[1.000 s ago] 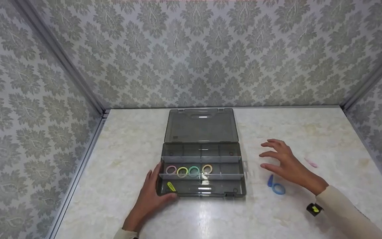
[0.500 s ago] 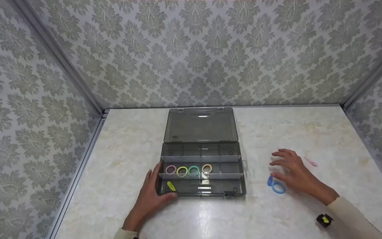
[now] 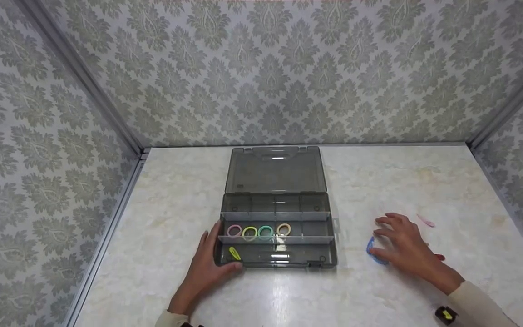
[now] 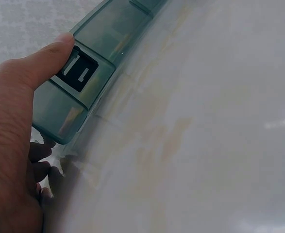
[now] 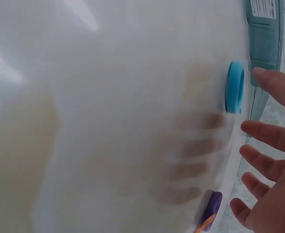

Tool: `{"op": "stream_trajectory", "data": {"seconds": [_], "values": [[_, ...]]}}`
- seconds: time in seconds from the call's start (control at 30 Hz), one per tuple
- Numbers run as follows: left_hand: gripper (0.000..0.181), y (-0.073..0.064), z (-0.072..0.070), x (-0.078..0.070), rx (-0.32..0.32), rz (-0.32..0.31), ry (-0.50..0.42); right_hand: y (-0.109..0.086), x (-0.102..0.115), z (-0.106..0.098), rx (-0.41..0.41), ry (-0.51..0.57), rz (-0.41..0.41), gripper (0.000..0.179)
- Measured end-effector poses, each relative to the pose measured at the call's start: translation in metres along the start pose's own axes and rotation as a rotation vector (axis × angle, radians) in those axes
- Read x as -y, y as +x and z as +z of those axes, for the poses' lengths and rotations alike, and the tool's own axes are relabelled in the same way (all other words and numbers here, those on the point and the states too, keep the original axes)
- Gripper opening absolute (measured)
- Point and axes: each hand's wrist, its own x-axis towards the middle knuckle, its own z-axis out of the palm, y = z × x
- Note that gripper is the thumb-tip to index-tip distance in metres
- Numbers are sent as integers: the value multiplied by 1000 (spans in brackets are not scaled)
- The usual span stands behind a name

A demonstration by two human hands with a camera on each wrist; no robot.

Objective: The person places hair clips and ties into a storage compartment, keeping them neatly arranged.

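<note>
The fingers of the right hand are spread wide with gaps between them and hold nothing, at the right edge of the right wrist view. In the head view this hand hangs right of centre, its thumb over a blue ring and a blue clip; whether it touches them I cannot tell. The ring lies on the desk. The left hand, low and left of centre, holds the left front corner of a box, thumb on the front wall, fingers along the left side.

The grey see-through box sits at the centre of the frame, its lid laid open toward the top. In its middle row, from left to right, are a pink ring, a yellow ring, a green ring and a peach ring. A yellow clip lies in the front row, at the left.

A pink clip lies right of the right hand, and a red thing, partly hidden, shows beside the wrist. Patterned wallpaper fills the top.
</note>
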Motion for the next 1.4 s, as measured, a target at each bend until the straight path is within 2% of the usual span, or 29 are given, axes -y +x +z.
{"op": "stream_trajectory", "data": {"seconds": [0.4, 0.8, 1.03, 1.27, 1.4], "values": [[129, -1, 0, -1, -10, 25, 21, -6, 6, 8, 13, -77, 77, 44], [130, 1, 1, -1, -10, 19, 34, -7, 10, 11, -28, -87, 93, 38], [128, -1, 2, -1, -8, -3, 36, -6, 8, 13, -43, -94, 71, 43], [129, -1, 1, -1, -9, 4, 43, -6, 7, 12, -42, -75, 55, 44], [129, -1, 2, -2, -21, 24, 36, -4, 8, 12, -26, -77, 74, 40]]}}
